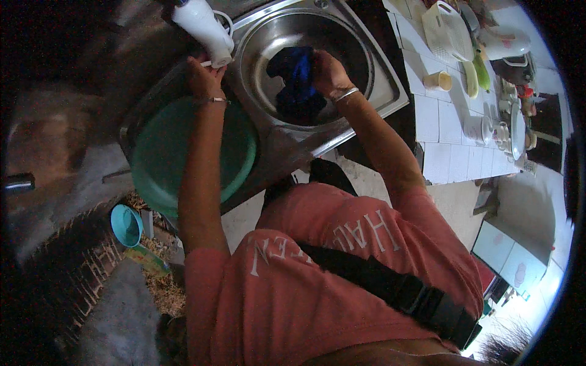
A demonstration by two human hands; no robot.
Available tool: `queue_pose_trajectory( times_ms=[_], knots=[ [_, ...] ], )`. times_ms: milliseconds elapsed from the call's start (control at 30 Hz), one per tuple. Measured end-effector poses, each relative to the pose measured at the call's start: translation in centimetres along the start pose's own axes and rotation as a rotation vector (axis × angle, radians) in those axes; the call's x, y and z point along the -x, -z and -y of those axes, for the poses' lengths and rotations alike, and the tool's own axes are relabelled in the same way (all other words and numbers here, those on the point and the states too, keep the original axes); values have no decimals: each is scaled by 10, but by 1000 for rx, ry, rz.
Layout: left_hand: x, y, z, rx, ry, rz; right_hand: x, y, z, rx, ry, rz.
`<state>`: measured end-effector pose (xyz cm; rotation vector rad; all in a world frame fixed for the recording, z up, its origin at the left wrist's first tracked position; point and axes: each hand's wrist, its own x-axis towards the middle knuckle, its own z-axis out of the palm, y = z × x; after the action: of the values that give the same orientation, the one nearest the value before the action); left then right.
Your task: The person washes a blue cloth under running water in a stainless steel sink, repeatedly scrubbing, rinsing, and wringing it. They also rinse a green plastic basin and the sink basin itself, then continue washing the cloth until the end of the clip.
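Observation:
My left hand [208, 81] is raised to a white tap [203, 29] with a thick body. Its fingers are around the tap's small lever [206, 64], though I cannot make out whether they grip it. My right hand [330, 74] is in the round bowl of a stainless steel sink [256, 50], closed on a bunched dark blue cloth [300, 75]. The cloth's lower part rests on the bowl's bottom. Under my left forearm sits a wide green plastic basin [155, 151], left of the bowl.
On a white-tiled counter [428, 116] at the right stand a white plastic basket [446, 32], a cup [438, 81], a lidded container [478, 129] and long green vegetables [480, 73]. A turquoise plastic dipper [127, 225] is at the lower left, near straw-like debris [165, 290].

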<state>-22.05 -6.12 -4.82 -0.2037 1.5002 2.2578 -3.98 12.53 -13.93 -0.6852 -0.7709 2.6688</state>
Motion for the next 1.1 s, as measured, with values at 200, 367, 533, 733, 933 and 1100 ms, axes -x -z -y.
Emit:
queue_pose_trajectory(
  times_ms=[200, 367, 533, 733, 933, 1100],
  knots=[
    [-21, 15, 14, 219, 133, 76, 3, -17, -4, 78, 43, -72],
    [-22, 24, 19, 291, 164, 235, 27, -58, 3, 110, -65, -212],
    [-31, 30, 27, 376, 213, 256, 36, -71, 7, 0, -81, -102],
    [-34, 30, 30, 355, 246, 216, 16, -34, -5, 25, -54, -69],
    [-35, 28, 26, 553, 361, 150, 30, -53, 0, 41, -63, -57],
    [-46, 34, 34, 465, 275, 237, 18, -39, -3, 88, -71, -7]
  ],
)
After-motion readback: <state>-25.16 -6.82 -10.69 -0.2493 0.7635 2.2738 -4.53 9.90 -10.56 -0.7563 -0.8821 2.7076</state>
